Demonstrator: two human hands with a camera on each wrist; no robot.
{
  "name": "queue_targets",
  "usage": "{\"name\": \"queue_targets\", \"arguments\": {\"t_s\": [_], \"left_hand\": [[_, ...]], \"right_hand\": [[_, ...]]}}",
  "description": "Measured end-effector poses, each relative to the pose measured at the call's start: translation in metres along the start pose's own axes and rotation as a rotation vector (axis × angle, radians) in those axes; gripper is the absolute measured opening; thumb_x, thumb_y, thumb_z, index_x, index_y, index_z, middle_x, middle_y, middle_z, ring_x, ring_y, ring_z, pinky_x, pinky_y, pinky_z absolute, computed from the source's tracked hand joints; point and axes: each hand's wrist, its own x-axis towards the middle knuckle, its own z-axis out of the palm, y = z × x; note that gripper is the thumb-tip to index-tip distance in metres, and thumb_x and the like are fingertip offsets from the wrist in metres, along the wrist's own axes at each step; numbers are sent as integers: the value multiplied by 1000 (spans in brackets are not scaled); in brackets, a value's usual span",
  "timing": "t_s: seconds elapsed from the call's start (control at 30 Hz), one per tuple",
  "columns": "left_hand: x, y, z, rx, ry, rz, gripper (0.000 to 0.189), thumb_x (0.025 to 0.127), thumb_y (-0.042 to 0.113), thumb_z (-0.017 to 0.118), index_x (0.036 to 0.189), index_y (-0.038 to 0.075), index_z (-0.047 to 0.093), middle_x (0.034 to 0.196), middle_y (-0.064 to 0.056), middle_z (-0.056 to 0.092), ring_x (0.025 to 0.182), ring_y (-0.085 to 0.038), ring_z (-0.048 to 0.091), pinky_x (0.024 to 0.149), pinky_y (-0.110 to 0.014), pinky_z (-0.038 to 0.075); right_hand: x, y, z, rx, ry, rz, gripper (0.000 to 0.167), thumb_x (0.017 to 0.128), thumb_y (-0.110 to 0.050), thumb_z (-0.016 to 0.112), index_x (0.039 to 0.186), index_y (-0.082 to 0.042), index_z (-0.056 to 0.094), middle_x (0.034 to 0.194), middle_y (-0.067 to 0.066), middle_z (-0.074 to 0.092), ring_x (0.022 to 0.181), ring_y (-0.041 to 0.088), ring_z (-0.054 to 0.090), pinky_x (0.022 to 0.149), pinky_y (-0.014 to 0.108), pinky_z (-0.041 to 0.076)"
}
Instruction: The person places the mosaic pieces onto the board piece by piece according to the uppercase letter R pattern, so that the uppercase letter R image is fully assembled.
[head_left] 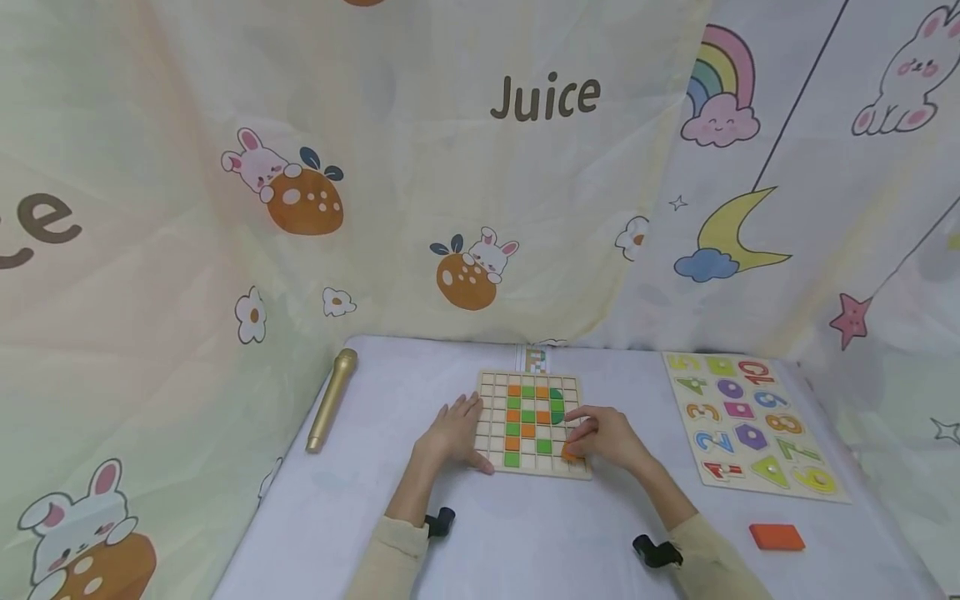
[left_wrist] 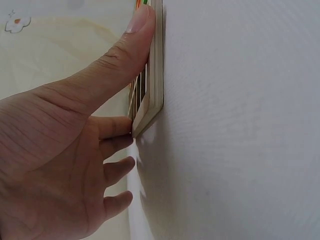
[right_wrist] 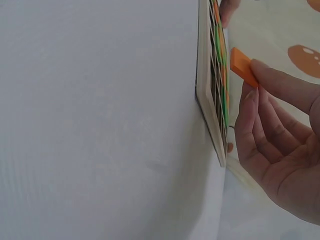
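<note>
A wooden grid board lies on the white table, with several orange and green tiles set in its cells. My left hand rests along the board's left side. In the left wrist view its thumb lies on the near edge, while the other fingers are spread loosely by the corner. Over the board's lower right part, my right hand pinches an orange tile between thumb and fingertips. The right wrist view shows this tile tilted, with a gap between it and the grid. A green rounded piece sits at the pattern's top right.
Behind the board lies a small printed pattern card, partly covered by it. A gold microphone-shaped stick is at the left. A number and shape puzzle board lies at the right, with an orange block nearer. Printed cloth hangs behind.
</note>
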Motion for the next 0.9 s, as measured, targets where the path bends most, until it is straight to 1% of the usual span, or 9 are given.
{"name": "queue_targets", "arguments": {"t_s": [0.13, 0.3, 0.4, 0.5, 0.6, 0.77, 0.9], "left_hand": [[3, -1, 3, 6, -4, -7, 139, 60, 61, 95, 165, 5, 26, 174, -11, 19, 161, -31, 14, 130, -54, 15], [4, -1, 4, -10, -16, -3, 140, 59, 62, 96, 165, 6, 26, 174, -11, 19, 161, -31, 14, 130, -54, 15], [6, -2, 7, -3, -16, -6, 141, 58, 64, 95, 166, 7, 24, 174, -9, 18, 161, -30, 13, 130, -53, 14], [8, -4, 9, -5, -1, -7, 143, 55, 65, 95, 166, 7, 26, 174, -9, 19, 161, -30, 14, 129, -55, 16], [8, -3, 10, 4, 4, -8, 143, 55, 66, 94, 166, 7, 26, 174, -9, 19, 161, -31, 14, 129, -55, 16], [6, 0, 3, 3, -4, -8, 142, 56, 63, 96, 166, 6, 25, 174, -10, 19, 161, -31, 14, 130, -54, 16], [2, 3, 3, -11, -12, -15, 140, 57, 62, 96, 165, 6, 26, 174, -10, 20, 161, -30, 14, 130, -54, 16]], "right_hand": [[4, 2, 5, 0, -24, -3, 44, 83, -4, 87, 124, -2, 71, 84, 2, 77, 78, 17, 74, 68, 27, 58], [5, 5, 13, -49, -20, 25, 40, 81, -5, 88, 118, -7, 73, 81, -2, 76, 75, 14, 72, 69, 26, 56], [4, 6, 16, -62, -25, 27, 38, 80, -6, 89, 115, -8, 74, 80, -3, 75, 74, 14, 71, 72, 28, 56], [4, 5, 18, -73, -44, 23, 35, 81, -6, 88, 113, -9, 74, 80, -4, 75, 75, 14, 71, 74, 30, 55], [3, 4, 19, -96, -60, 12, 33, 82, -5, 88, 112, -9, 75, 80, -4, 75, 75, 13, 70, 73, 30, 55], [2, 1, 20, -118, -65, -20, 34, 80, 0, 88, 111, -6, 75, 80, -3, 75, 74, 13, 70, 70, 27, 56], [0, 3, 21, -125, -38, -3, 34, 78, -2, 90, 109, -8, 76, 82, -3, 73, 74, 13, 68, 68, 27, 57]]}}
